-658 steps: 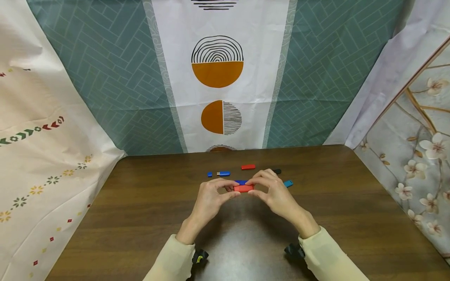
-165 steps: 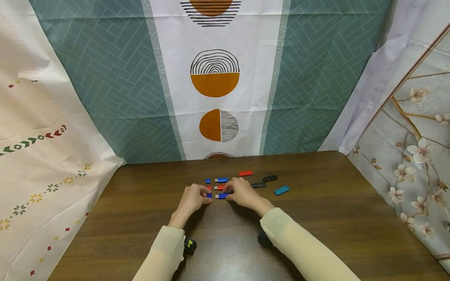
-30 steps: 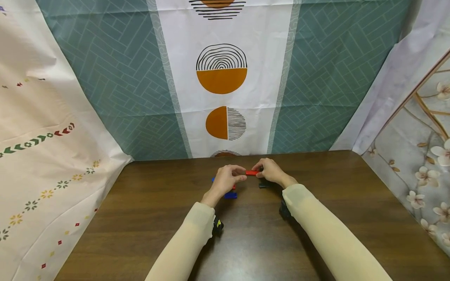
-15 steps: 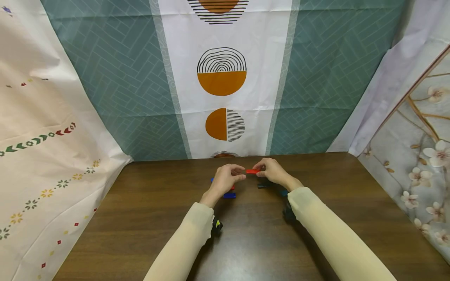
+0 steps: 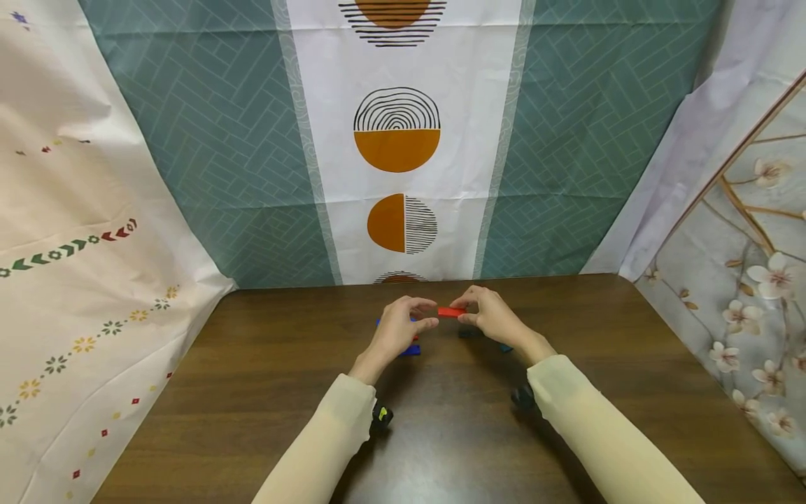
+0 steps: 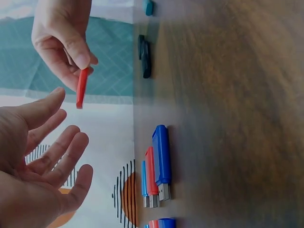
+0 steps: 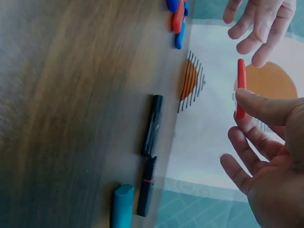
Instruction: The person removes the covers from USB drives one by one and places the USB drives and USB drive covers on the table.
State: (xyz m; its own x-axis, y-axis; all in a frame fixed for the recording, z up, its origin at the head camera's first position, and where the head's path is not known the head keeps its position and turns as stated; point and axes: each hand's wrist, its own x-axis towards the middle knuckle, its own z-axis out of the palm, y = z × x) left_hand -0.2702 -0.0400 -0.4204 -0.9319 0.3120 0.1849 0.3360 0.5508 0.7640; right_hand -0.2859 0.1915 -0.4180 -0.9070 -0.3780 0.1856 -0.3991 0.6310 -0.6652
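Raised above the table, a red USB stick (image 5: 448, 312) is pinched between the thumb and fingers of my right hand (image 5: 494, 318). No metal plug shows on it. My left hand (image 5: 392, 330) is just to its left, fingers spread and bent a little, holding nothing; in the left wrist view a gap separates its fingertips from the red stick (image 6: 81, 90). Below the left hand lie uncapped sticks side by side with bare plugs: a dark blue stick (image 6: 162, 154), a second red stick (image 6: 150, 171) and a lighter blue stick (image 6: 144, 179). Their caps (image 6: 166, 223) sit opposite the plugs.
On the right side of the brown table (image 5: 252, 392) lie two black sticks, one black stick (image 7: 153, 126) and one with a red band (image 7: 146, 185), plus a teal stick (image 7: 122, 206). A patterned cloth (image 5: 554, 175) hangs behind the table's far edge.
Earlier, both hands held a red and a blue stick, then set them uncapped in a row. Since then my right hand has picked up the other red stick; lately the hands barely move.
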